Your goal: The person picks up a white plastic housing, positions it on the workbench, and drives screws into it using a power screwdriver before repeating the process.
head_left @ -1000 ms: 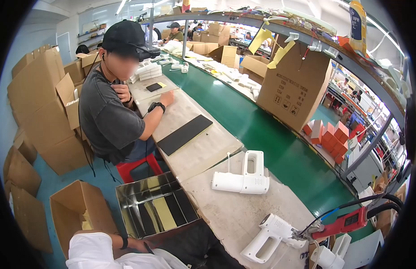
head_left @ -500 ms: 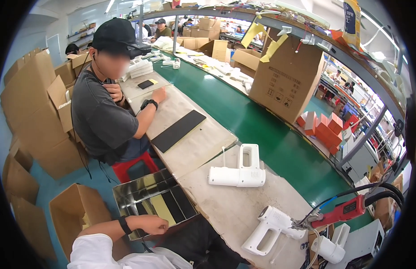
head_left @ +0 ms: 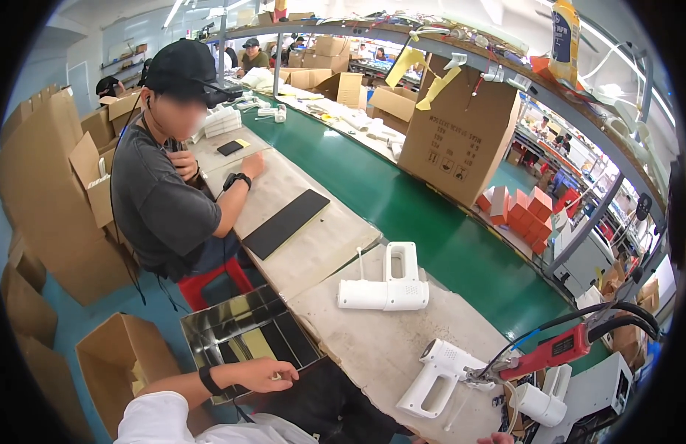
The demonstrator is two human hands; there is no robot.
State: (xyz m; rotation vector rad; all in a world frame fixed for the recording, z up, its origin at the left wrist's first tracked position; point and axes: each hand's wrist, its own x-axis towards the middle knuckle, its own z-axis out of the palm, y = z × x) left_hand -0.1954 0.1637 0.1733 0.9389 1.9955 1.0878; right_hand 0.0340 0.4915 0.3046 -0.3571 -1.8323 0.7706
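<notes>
My left hand [head_left: 272, 375] is over the near edge of a shiny metal box [head_left: 202, 323], its fingers curled, with something small and pale at the fingertips that I cannot make out. In the box lie dark strips and a yellow strip [head_left: 252, 345]. Only some fingers of my right hand [head_left: 497, 439] show at the lower edge, below a white gun-shaped housing [head_left: 440, 376]; their grip is hidden. A second white housing [head_left: 383, 294] lies farther up the worktop. By the nearer one hangs a red-handled tool [head_left: 553, 354] with a metal head and black hoses.
A co-worker [head_left: 165, 185] sits at the left of the worktop [head_left: 324, 255], where a long black strip [head_left: 286, 223] lies. The green conveyor belt [head_left: 335, 174] runs alongside. Beyond it stand a large carton [head_left: 457, 140] and orange boxes [head_left: 531, 213]. An open carton [head_left: 124, 355] stands at lower left.
My left hand has moved slightly right, and its fingers have loosened from a tighter curl. Fingers of my right hand have come into view at the lower edge. The view has shifted slightly.
</notes>
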